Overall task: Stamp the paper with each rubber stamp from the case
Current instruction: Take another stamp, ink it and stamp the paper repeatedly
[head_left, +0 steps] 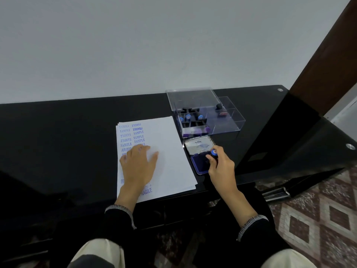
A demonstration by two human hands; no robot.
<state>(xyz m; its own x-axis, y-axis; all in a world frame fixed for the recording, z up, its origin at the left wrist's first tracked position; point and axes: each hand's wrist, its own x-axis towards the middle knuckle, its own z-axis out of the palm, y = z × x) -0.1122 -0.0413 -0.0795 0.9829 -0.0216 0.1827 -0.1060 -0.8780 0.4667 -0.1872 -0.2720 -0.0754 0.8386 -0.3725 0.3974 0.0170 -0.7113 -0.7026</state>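
A stack of white paper lies on the black table, its left side covered with blue prints reading SAMPLE, FRAGILE and AIR MAIL. My left hand rests flat on the sheet, fingers spread. My right hand grips a black rubber stamp with a blue cap, held down on the open blue ink pad. The pad's lid stands open behind it. The clear plastic case holds several stamps on its left side and one more stamp at the back.
The case's clear lid leans open at the back. The glossy black table ends at the right near a dark wooden post. A patterned floor lies to the right. My knees show below the table's front edge.
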